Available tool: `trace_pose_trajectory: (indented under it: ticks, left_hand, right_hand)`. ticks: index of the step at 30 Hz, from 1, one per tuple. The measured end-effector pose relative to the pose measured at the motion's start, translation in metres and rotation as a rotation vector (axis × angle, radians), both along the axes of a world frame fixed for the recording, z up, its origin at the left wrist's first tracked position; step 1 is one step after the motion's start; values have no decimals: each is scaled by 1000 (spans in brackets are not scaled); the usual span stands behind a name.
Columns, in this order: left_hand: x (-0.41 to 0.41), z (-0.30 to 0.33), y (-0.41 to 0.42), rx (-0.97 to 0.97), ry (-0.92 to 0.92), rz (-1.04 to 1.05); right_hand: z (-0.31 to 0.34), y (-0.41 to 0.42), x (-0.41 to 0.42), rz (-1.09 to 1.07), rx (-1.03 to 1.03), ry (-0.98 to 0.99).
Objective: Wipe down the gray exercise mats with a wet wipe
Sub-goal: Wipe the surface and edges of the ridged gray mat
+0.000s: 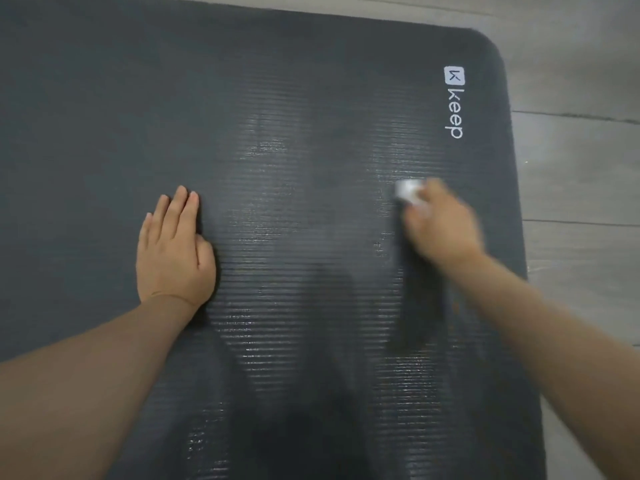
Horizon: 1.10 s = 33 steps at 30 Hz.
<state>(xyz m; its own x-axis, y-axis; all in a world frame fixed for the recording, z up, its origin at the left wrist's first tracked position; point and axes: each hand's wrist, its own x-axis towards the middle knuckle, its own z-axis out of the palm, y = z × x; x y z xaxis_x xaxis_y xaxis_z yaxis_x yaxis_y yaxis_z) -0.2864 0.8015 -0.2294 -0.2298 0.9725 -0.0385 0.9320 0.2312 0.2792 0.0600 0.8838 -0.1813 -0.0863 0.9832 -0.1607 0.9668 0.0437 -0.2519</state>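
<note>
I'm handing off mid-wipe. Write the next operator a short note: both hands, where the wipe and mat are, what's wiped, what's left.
Left hand: flat, fingers straight, pressing the gray mat down.
Right hand: blurred, holding the white wet wipe on the mat near its right edge, below the "keep" logo.
Done: shiny wet streaks run down the middle and right of the mat.
Left: the area left of the left hand looks dry and matte, as does the far strip; wipe those next.
</note>
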Motion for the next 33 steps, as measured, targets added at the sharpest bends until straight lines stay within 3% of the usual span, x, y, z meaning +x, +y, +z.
trace_pose_trajectory:
  ticks: [2, 5, 7, 9, 12, 14, 15, 18, 23, 26, 30, 33]
  left_hand:
    - [1, 0, 1, -5, 8, 10]
    - [1, -1, 1, -14, 23, 15]
    - [0, -1, 2, -13, 26, 19]
    - [0, -2, 2, -5, 27, 19]
    - [1, -3, 2, 5, 14, 16]
    - [-1, -3, 1, 21, -6, 26]
    - [-1, -3, 1, 29, -13, 22]
    - [-1, -2, 0, 41, -26, 6]
    - [-1, 0, -1, 45, -25, 3]
    - [1, 0, 2, 62, -30, 6]
    - [3, 0, -1, 62, -21, 39]
    - [-4, 7, 29, 48, 24, 93]
  right_hand:
    - [15, -16, 88, -455, -21, -77]
    - [13, -41, 99, -644, 20, 5]
    - [2, -37, 44, -526, 92, 67]
    - [-7, -31, -38, -214, 93, 143]
    - [-14, -48, -167, 344, -99, 178]
    - [-13, -58, -207, 628, -135, 117]
    - [-10, -57, -203, 672, -133, 115]
    - [-10, -43, -122, 518, -119, 145]
    - [2, -55, 81, -233, 3, 33]
    - [-6, -61, 118, -409, 49, 48]
    - [-12, -64, 86, -311, 52, 129]
    - [-8, -67, 29, 241, 76, 237]
